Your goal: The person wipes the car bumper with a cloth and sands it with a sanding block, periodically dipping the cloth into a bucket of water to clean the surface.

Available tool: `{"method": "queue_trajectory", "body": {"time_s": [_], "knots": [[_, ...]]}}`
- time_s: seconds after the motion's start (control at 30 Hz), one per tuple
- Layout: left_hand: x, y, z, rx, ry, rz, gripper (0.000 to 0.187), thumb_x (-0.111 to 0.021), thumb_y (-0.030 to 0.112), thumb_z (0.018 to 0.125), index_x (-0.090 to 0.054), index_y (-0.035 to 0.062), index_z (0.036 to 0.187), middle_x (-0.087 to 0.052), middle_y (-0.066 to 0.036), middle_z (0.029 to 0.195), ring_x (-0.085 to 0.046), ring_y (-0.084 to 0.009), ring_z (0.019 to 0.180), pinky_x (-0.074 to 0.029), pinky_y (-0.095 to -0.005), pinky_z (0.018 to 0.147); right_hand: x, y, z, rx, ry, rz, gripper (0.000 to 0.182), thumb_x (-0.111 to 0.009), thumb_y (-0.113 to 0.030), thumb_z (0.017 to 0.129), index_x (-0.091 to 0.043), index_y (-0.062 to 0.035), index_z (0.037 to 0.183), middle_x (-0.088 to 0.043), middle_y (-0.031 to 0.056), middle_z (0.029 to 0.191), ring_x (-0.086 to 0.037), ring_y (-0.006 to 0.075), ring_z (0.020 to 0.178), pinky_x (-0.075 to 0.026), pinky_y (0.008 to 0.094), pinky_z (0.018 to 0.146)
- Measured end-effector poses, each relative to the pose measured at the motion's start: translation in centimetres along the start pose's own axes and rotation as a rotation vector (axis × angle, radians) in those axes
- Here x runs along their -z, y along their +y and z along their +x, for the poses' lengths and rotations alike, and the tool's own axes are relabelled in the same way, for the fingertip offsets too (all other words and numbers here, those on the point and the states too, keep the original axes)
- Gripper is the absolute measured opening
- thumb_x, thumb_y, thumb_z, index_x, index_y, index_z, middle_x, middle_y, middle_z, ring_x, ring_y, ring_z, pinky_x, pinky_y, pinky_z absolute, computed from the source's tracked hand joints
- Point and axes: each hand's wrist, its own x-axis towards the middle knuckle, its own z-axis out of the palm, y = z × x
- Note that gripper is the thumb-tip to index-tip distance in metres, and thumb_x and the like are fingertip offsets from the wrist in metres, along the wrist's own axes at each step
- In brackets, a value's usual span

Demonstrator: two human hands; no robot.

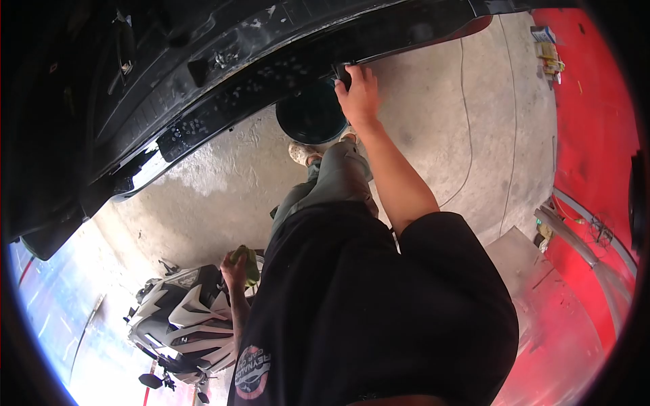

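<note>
My right hand point(359, 98) reaches up to the lower edge of a large black car body panel point(271, 71). Its fingers and thumb are closed around a small dark block-like piece point(344, 76) against that edge; its kind cannot be made out. Down at my left side, my left hand point(234, 271) is closed on a crumpled green cloth point(250, 267). Water-like drops or specks dot part of the panel. Below the right hand, a round dark basin point(308, 118) stands on the floor by my feet, partly hidden under the panel.
A white and black motorcycle point(189, 314) stands close to my left. Thin cables point(467, 115) run across the concrete floor point(420, 101) at the right. Boxes point(547, 51) lie beside the red wall point(596, 122), with a metal frame point(575, 237) nearer me.
</note>
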Motion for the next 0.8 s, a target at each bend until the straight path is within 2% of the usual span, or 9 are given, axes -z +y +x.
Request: {"method": "queue_trajectory", "body": {"time_s": [0.07, 0.13, 0.23, 0.37, 0.47, 0.63, 0.73, 0.8], "knots": [[-0.1, -0.7, 0.2, -0.027, 0.003, 0.012, 0.034, -0.077, 0.024, 0.082, -0.075, 0.0020, 0.108, -0.076, -0.014, 0.094, -0.073, -0.0228, 0.085, -0.056, -0.0371, 0.078, -0.3, 1.1, 0.3, 0.064, -0.006, 0.022, 0.041, -0.079, -0.018, 0.081, -0.063, -0.0139, 0.118, -0.062, 0.0112, 0.118, -0.061, 0.0384, 0.104, -0.056, 0.0491, 0.083], [-0.1, -0.5, 0.1, -0.059, 0.017, 0.024, 0.035, -0.077, 0.025, 0.082, -0.074, 0.0019, 0.108, -0.076, -0.014, 0.093, -0.073, -0.0232, 0.084, -0.056, -0.0373, 0.078, 0.1, 1.1, 1.4, 0.002, 0.016, 0.003, 0.041, -0.079, -0.019, 0.082, -0.063, -0.0130, 0.119, -0.062, 0.0117, 0.119, -0.061, 0.0383, 0.107, -0.057, 0.0495, 0.085], [0.2, -0.1, 0.3, -0.007, 0.017, -0.030, 0.035, -0.077, 0.025, 0.082, -0.075, 0.0018, 0.108, -0.076, -0.015, 0.092, -0.073, -0.0238, 0.084, -0.056, -0.0375, 0.077, 0.5, 0.4, 2.0, -0.093, 0.032, -0.015, 0.040, -0.078, -0.020, 0.084, -0.062, -0.0123, 0.119, -0.061, 0.0130, 0.119, -0.061, 0.0384, 0.109, -0.057, 0.0503, 0.086], [0.4, 1.5, 0.2, -0.013, 0.033, 0.025, 0.035, -0.077, 0.026, 0.082, -0.075, 0.0017, 0.107, -0.076, -0.015, 0.090, -0.073, -0.0237, 0.083, -0.056, -0.0374, 0.077, -0.1, -0.2, 0.3, -0.067, -0.044, 0.052, 0.040, -0.078, -0.020, 0.084, -0.061, -0.0128, 0.119, -0.058, 0.0141, 0.122, -0.060, 0.0392, 0.110, -0.057, 0.0507, 0.087], [0.4, 1.8, -0.1, -0.010, 0.035, 0.016, 0.035, -0.077, 0.027, 0.082, -0.075, 0.0019, 0.107, -0.076, -0.015, 0.090, -0.073, -0.0234, 0.083, -0.056, -0.0374, 0.077, -0.2, 1.2, 1.7, -0.029, -0.005, 0.016, 0.040, -0.078, -0.020, 0.084, -0.060, -0.0125, 0.119, -0.057, 0.0147, 0.122, -0.060, 0.0398, 0.110, -0.057, 0.0508, 0.086], [0.3, 2.0, -0.4, -0.010, 0.030, 0.039, 0.035, -0.076, 0.027, 0.082, -0.075, 0.0020, 0.107, -0.076, -0.015, 0.092, -0.073, -0.0234, 0.084, -0.056, -0.0371, 0.078, 0.1, -0.4, 1.1, -0.139, 0.003, 0.125, 0.042, -0.079, -0.015, 0.083, -0.057, -0.0069, 0.119, -0.056, 0.0223, 0.119, -0.058, 0.0449, 0.109, -0.052, 0.0513, 0.093], [0.0, 0.9, -0.2, 0.002, 0.009, 0.010, 0.035, -0.076, 0.026, 0.083, -0.075, 0.0021, 0.108, -0.077, -0.015, 0.093, -0.073, -0.0234, 0.086, -0.056, -0.0370, 0.079, -1.1, 0.1, -0.3, -0.052, -0.030, 0.211, 0.046, -0.081, -0.015, 0.082, -0.056, -0.0059, 0.119, -0.055, 0.0242, 0.118, -0.058, 0.0451, 0.107, -0.051, 0.0510, 0.092], [0.0, 0.4, -0.1, -0.009, 0.001, 0.031, 0.035, -0.076, 0.026, 0.083, -0.075, 0.0027, 0.109, -0.077, -0.015, 0.094, -0.074, -0.0238, 0.087, -0.056, -0.0372, 0.079, -1.3, 0.6, 0.4, -0.054, 0.001, 0.189, 0.047, -0.081, -0.019, 0.082, -0.056, -0.0060, 0.120, -0.057, 0.0226, 0.118, -0.059, 0.0442, 0.108, -0.051, 0.0499, 0.092]]}}
